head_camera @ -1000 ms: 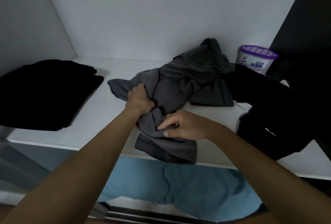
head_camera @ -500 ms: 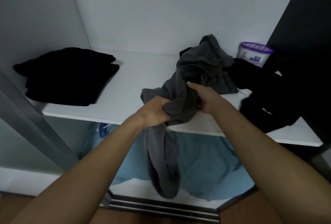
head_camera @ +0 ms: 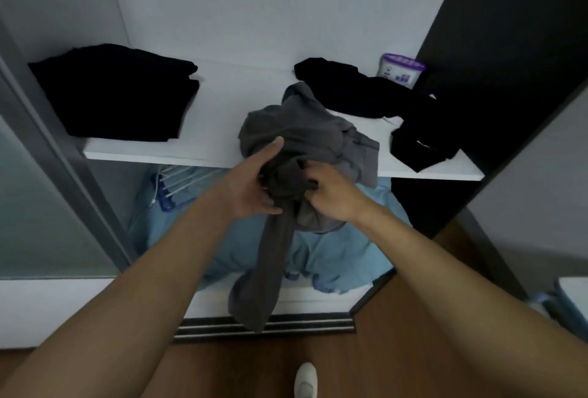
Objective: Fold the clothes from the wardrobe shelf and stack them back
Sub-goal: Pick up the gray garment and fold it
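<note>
A crumpled dark grey garment (head_camera: 299,133) is bunched at the front edge of the white wardrobe shelf (head_camera: 222,159), with a long part of it hanging down below the shelf. My left hand (head_camera: 254,184) grips the bunch from the left, thumb up over the cloth. My right hand (head_camera: 331,194) grips it from the right with curled fingers. A folded black stack (head_camera: 117,95) lies on the shelf's left. A loose black garment (head_camera: 397,104) sprawls over the shelf's right side.
A white tub with a purple lid (head_camera: 401,70) stands at the back right corner. Light blue fabric (head_camera: 334,257) and a hanger rack (head_camera: 178,181) lie below the shelf. A dark wardrobe panel (head_camera: 509,47) rises on the right. Door tracks (head_camera: 264,327) and wood floor lie near me.
Both hands have pulled the grey garment off the black one toward the shelf's front edge, and more of it hangs below. The view has backed away and tilted down.
</note>
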A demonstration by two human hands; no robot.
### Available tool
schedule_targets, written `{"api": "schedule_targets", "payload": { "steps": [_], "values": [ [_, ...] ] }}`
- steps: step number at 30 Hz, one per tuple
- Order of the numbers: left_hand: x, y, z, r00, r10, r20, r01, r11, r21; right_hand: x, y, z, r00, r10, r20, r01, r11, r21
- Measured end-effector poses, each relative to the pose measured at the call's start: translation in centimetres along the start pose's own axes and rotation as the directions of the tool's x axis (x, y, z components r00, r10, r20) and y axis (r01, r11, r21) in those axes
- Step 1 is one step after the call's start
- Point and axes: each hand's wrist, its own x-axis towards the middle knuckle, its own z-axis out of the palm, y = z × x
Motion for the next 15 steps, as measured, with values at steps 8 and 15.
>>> {"api": "schedule_targets", "payload": {
  "steps": [8,15],
  "values": [
    [0.6,-2.3,2.3,0.964,0.089,-0.248,-0.113,0.990,-0.081,-6.1,-2.2,0.9,1.000,-0.016,-0.020,0.016,1.000,-0.015],
    [-2.2,-4.0,2.6,0.931,0.121,-0.345,-0.095,0.991,0.093,-10.6,-2.8,-1.6,0.907,0.375,0.195,-0.421,0.770,0.479]
  ]
}}
